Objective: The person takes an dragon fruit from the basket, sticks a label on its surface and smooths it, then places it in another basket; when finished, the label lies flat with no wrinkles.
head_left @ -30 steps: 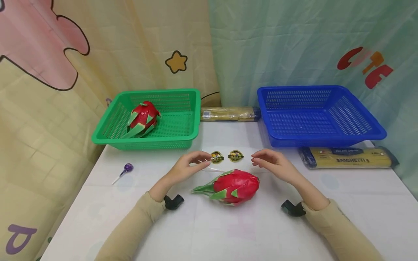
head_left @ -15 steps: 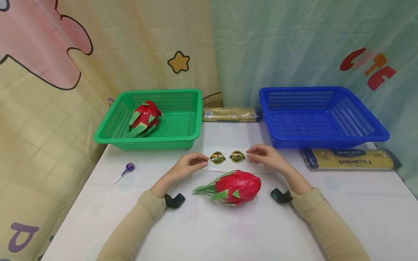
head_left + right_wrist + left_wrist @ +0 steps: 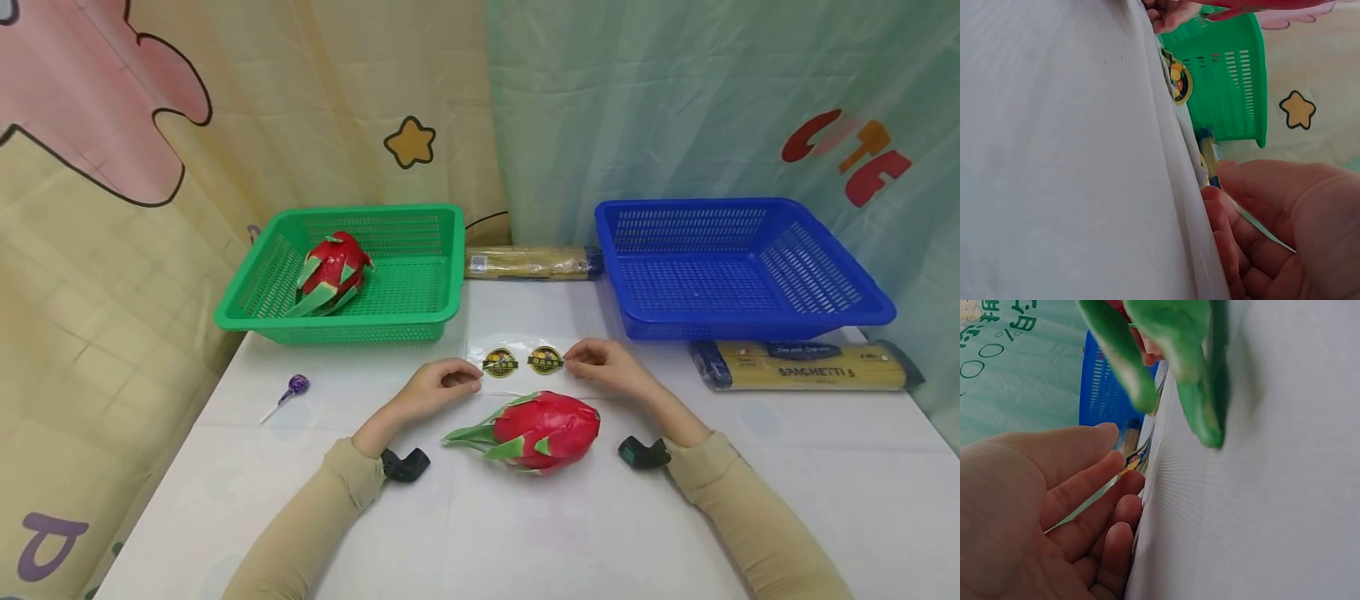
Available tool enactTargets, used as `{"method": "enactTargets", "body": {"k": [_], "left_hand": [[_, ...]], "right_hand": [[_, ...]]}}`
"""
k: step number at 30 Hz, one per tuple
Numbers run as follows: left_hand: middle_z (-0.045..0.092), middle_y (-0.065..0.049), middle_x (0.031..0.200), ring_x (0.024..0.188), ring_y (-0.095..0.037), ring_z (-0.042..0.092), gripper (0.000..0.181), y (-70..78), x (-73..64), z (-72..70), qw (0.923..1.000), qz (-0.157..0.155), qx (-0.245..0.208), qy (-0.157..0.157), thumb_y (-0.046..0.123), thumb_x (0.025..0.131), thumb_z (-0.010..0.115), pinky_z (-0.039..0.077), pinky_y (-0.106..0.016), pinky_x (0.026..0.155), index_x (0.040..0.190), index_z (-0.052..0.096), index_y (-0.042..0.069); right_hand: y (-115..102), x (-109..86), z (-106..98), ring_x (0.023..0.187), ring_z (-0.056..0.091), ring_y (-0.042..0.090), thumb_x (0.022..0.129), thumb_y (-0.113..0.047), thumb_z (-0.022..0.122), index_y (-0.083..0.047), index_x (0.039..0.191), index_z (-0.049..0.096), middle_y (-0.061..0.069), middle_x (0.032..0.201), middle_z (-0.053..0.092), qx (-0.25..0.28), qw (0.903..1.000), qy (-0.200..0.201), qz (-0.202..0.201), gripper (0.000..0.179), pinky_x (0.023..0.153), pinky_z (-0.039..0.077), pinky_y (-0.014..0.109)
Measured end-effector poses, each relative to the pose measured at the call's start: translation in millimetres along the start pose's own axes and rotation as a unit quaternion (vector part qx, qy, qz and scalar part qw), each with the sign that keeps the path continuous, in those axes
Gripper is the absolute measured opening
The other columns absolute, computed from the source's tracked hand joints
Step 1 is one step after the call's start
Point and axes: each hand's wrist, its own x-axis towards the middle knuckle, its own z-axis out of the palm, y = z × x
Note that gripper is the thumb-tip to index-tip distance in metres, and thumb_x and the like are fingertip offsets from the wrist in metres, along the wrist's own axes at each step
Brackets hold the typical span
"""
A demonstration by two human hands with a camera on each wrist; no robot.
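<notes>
A thin clear plastic sheet (image 3: 522, 383) with two round black-and-gold stickers lies in the middle of the white table. The left sticker (image 3: 500, 362) is beside my left hand (image 3: 437, 385), whose fingers are loosely bent at the sheet's left edge. My right hand (image 3: 611, 365) has its thumb and forefinger at the right sticker (image 3: 545, 360), near its right edge. The wrist views show a small gap between thumb and forefinger on each hand. A red dragon fruit (image 3: 551, 429) with green leaves lies on its side just in front of the sheet.
A green basket (image 3: 341, 325) at back left holds another dragon fruit (image 3: 333, 271). At back right stands a blue basket (image 3: 750, 317). One spaghetti pack (image 3: 532, 262) lies between the baskets, another spaghetti pack (image 3: 813, 367) before the blue one. A purple lollipop (image 3: 297, 384) lies at left.
My right hand has moved left to the right sticker. My left hand has lowered slightly toward the table. Fruit and baskets have stayed in place.
</notes>
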Motion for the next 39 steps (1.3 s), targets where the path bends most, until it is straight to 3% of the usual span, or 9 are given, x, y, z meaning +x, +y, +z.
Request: {"method": "enactTargets", "body": {"k": [15,22,30,39], "left_hand": [[0.062,0.000,0.095,0.087,-0.014,0.054,0.022,-0.5,-1.2,1.1,0.9997,0.005,0.022,0.005,0.019,0.087,0.068,0.044,-0.026,0.076,0.105,0.068,0.008],[0.061,0.000,0.094,0.086,-0.014,0.053,0.021,0.9,-1.3,1.5,0.9994,0.004,0.034,0.007,0.018,0.086,0.068,0.044,-0.026,0.076,0.105,0.068,0.008],[0.062,0.001,0.096,0.087,-0.013,0.054,0.021,2.0,-1.3,2.1,0.9993,0.000,0.037,0.008,0.020,0.087,0.067,0.044,-0.026,0.077,0.106,0.068,0.009],[0.063,-0.001,0.097,0.087,-0.015,0.055,0.024,5.4,-1.0,1.7,0.9998,0.000,0.002,0.018,0.021,0.090,0.064,0.045,-0.028,0.077,0.109,0.067,0.006]], "right_hand": [[2,2.3,13,0.073,0.056,0.015,0.082,-0.015,0.072,-0.007,0.097,0.073,0.001,0.081,0.066,-0.108,0.9926,0.054,-0.017,0.016,0.067,0.047,0.030],[-1,2.8,15,0.075,0.056,0.014,0.084,-0.015,0.070,-0.010,0.094,0.074,0.001,0.086,0.068,-0.122,0.9899,0.062,-0.035,0.011,0.069,0.047,0.031],[-1,2.3,13,0.071,0.053,0.016,0.089,-0.015,0.065,-0.010,0.098,0.070,0.001,0.080,0.063,-0.088,0.9928,0.079,-0.017,0.012,0.063,0.044,0.029],[-14,-6.3,4,0.072,0.067,0.020,0.090,-0.018,0.064,-0.001,0.103,0.066,0.017,0.094,0.069,0.055,0.9947,0.082,-0.030,0.021,0.056,0.047,0.025]]}}
